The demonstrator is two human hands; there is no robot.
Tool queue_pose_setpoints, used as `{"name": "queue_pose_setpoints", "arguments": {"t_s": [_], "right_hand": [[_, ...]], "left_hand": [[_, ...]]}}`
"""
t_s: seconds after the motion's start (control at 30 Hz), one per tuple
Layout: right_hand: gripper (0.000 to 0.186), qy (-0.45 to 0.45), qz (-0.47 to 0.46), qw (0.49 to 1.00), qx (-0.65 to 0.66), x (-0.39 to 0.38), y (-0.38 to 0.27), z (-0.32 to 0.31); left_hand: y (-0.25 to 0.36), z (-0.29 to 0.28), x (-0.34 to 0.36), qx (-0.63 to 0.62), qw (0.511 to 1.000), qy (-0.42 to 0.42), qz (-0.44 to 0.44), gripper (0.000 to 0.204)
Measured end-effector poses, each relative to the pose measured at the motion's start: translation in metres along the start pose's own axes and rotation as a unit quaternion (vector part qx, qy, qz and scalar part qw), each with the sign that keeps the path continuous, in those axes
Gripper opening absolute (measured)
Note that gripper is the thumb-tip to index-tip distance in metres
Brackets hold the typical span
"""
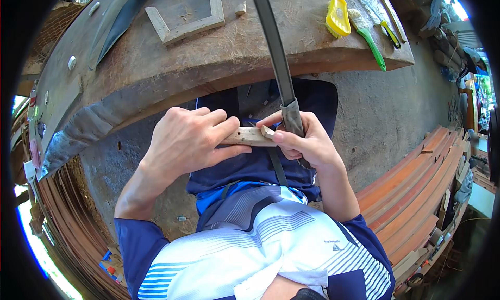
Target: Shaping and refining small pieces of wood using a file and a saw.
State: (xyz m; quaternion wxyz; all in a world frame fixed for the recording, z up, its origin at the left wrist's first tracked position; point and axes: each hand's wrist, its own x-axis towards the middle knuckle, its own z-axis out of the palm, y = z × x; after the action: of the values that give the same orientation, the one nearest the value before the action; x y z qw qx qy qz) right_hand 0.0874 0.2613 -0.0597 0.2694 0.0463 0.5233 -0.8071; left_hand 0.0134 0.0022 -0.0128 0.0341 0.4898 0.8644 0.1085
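Observation:
My left hand (192,136) is closed around one end of a pale wooden stick (249,137) with a small dark hole in it, held level in front of my lap. At the stick's other end, my right hand (307,138) pinches a small wooden chip (267,132) between thumb and finger. That same hand also grips the grey wrapped end (292,117) of a long, flat, dark metal strip (273,45), which rises away over the workbench. Whether the chip is joined to the stick I cannot tell.
On the curved workbench (172,71) ahead lie an angled wooden frame (190,30), a wooden plug (240,8), a yellow scrub brush (338,17), a green-handled paintbrush (369,42) and a yellow-black handled tool (390,34). Reddish planks (411,180) are stacked on the right.

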Motion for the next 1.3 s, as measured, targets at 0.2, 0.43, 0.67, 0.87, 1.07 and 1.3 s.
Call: {"name": "queue_pose_setpoints", "arguments": {"t_s": [0.2, 0.43, 0.67, 0.87, 1.07, 1.3], "right_hand": [[0.032, 0.13, -0.12, 0.951, -0.255, 0.002, 0.004, 0.017], [0.024, 0.185, -0.243, 0.894, -0.328, 0.01, 0.02, 0.02], [0.024, 0.158, -0.078, 0.984, 0.022, 0.009, 0.01, 0.017], [0.026, 0.095, -0.011, 0.978, 0.185, 0.007, 0.013, 0.014], [0.027, 0.109, -0.036, 0.98, 0.164, 0.002, 0.017, 0.014], [0.024, 0.069, -0.166, 0.94, 0.29, -0.008, 0.011, -0.003]], "left_hand": [[0.009, 0.007, 0.002, 0.015, 0.996, 0.001, -0.093, 0.042], [0.007, 0.022, -0.002, 0.005, 0.995, 0.037, -0.093, 0.041], [-0.002, 0.034, 0.0, 0.022, 0.992, 0.124, -0.021, 0.038], [-0.001, 0.044, 0.0, 0.02, 0.984, 0.175, -0.003, 0.038], [0.017, 0.045, -0.002, -0.089, 0.984, 0.125, -0.089, 0.039], [0.005, 0.042, -0.011, -0.135, 0.971, 0.141, -0.137, 0.038]]}}
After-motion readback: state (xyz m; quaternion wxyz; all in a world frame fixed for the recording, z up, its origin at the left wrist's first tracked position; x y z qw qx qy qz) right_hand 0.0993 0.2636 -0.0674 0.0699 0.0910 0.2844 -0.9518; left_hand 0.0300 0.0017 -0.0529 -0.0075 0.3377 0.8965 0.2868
